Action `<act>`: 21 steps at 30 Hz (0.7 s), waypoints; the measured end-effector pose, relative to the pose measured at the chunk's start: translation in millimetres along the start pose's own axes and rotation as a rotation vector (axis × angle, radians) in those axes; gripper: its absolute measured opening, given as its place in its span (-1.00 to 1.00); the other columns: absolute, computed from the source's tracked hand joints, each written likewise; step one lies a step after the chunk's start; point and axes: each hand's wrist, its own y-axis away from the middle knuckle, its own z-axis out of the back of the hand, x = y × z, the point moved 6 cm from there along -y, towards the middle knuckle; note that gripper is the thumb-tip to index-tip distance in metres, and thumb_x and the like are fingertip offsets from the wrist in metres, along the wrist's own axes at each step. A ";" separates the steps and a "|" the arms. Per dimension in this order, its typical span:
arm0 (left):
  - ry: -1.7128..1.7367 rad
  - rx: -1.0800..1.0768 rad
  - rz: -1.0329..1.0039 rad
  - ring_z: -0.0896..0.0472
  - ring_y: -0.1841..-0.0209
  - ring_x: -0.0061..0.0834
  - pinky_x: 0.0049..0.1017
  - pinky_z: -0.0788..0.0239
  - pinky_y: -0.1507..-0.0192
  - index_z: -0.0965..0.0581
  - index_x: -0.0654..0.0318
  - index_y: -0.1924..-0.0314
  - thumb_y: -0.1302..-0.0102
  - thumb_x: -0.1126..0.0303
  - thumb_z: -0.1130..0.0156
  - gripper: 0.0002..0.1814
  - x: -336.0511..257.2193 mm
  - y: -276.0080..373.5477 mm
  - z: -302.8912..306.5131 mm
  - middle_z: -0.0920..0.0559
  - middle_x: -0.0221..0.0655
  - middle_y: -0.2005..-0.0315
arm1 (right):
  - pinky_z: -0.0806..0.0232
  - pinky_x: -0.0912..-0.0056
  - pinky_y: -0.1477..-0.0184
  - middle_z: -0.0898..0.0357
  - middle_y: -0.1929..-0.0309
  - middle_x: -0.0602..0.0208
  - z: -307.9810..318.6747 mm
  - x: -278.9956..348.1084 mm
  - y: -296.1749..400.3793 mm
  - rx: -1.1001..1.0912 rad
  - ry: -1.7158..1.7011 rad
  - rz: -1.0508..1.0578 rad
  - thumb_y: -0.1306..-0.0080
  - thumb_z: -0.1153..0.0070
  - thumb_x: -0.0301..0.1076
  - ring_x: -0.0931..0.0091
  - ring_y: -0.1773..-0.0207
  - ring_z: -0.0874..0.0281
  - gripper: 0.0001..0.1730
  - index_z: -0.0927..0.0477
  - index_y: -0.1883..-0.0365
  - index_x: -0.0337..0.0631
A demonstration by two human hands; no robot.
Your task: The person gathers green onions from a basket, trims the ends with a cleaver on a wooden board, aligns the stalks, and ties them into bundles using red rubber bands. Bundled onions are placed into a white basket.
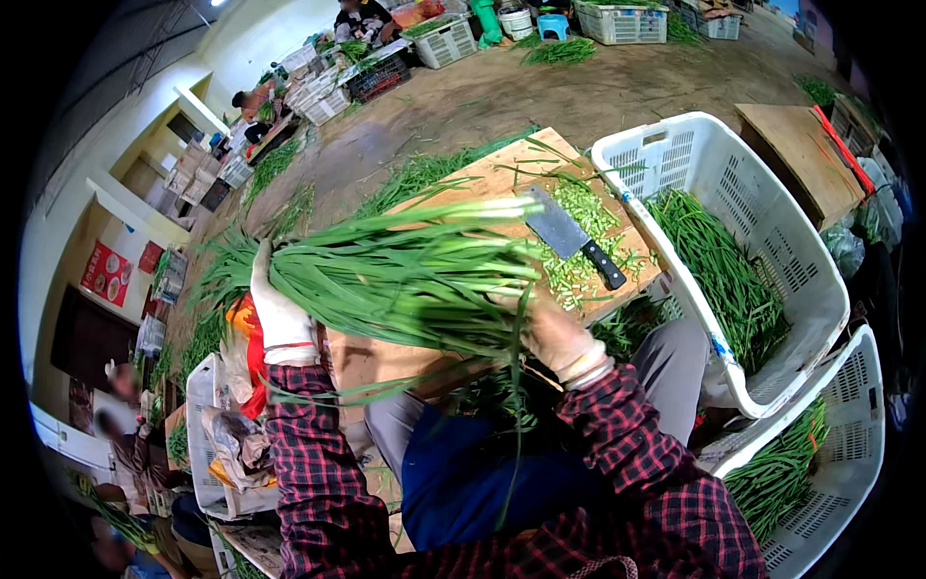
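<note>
A thick bunch of green garlic chives lies across both my hands, pale stem ends to the right. My left hand, in a white glove, is wrapped around its leafy end. At the stem end is my gloved right hand, its fingers curled at the lower stems and partly blurred. Loose blades hang below it. Under and beyond the bunch is a wooden board. A cleaver with a black handle rests there among chopped pale stem pieces.
At right, a white plastic crate of chives adjoins the board. Another crate stands nearer me. A crate with bags is at left. More chives lie past the board. Several people sit farther off.
</note>
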 end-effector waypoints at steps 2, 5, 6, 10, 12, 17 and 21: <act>-0.038 -0.022 -0.024 -0.62 0.22 -0.23 -0.27 -0.48 0.07 -0.57 0.29 0.20 -0.35 0.17 -0.08 -0.69 7.6 5.6 -19.3 -0.67 -0.22 0.28 | -0.34 0.43 -0.04 -0.52 -0.05 0.21 14.9 -6.8 -5.0 -0.083 0.314 0.093 -0.43 0.07 -0.21 0.44 0.00 -0.51 -0.60 -0.49 -0.11 -0.29; -0.051 -0.051 0.009 -0.63 0.25 -0.22 -0.28 -0.49 0.11 -0.58 0.29 0.24 -0.35 0.15 -0.06 -0.67 7.0 4.3 -17.0 -0.67 -0.22 0.32 | -0.32 0.42 -0.07 -0.49 -0.07 0.18 12.8 -17.1 13.6 -0.003 0.267 0.067 -0.44 0.13 -0.32 0.46 -0.05 -0.47 -0.61 -0.42 -0.19 -0.21; -0.026 -0.011 0.073 -0.63 0.28 -0.24 -0.30 -0.50 0.16 -0.58 0.26 0.27 -0.36 0.13 -0.06 -0.67 7.6 -0.8 -17.0 -0.66 -0.24 0.35 | -0.32 0.39 -0.09 -0.48 -0.10 0.18 11.4 -20.0 20.5 0.060 0.221 0.078 -0.42 0.12 -0.38 0.44 -0.09 -0.46 -0.60 -0.40 -0.21 -0.19; -0.152 -0.001 0.064 -0.62 0.27 -0.32 -0.34 -0.47 0.15 -0.57 0.26 0.22 -0.38 0.11 -0.05 -0.65 14.9 -8.2 -4.6 -0.66 -0.29 0.34 | -0.31 0.31 -0.17 -0.47 -0.11 0.18 -8.8 -5.7 57.4 0.303 1.102 0.324 -0.44 0.06 -0.38 0.41 -0.20 -0.41 -0.70 -0.44 -0.07 -0.34; -0.101 0.085 0.106 -0.62 0.29 -0.32 -0.35 -0.48 0.14 -0.57 0.27 0.24 -0.36 0.11 -0.07 -0.66 19.0 -16.4 4.1 -0.66 -0.29 0.36 | -0.33 0.33 -0.13 -0.51 -0.04 0.17 16.8 -32.0 63.8 0.235 0.209 -0.045 -0.46 0.06 -0.31 0.40 -0.15 -0.45 -0.71 -0.46 0.04 -0.39; -0.026 -0.010 -0.030 -0.62 0.24 -0.19 -0.21 -0.46 0.07 -0.57 0.26 0.22 -0.34 0.17 -0.11 -0.71 -12.3 -13.9 0.7 -0.66 -0.23 0.31 | -0.35 0.38 0.01 -0.62 0.27 0.25 78.8 -45.6 120.1 0.013 0.470 -0.334 -0.39 -0.03 -0.04 0.42 0.13 -0.56 -0.62 -0.57 0.16 -0.22; 0.013 0.044 -0.079 -0.61 0.27 -0.21 -0.25 -0.47 0.14 -0.56 0.26 0.25 -0.35 0.22 -0.07 -0.74 -20.4 -4.8 -19.5 -0.66 -0.22 0.34 | -0.41 0.20 0.22 -0.58 0.43 0.19 41.4 -6.9 105.4 -0.224 1.865 -0.075 -0.06 -0.33 0.08 0.21 0.30 -0.58 -0.37 -0.52 0.00 -0.11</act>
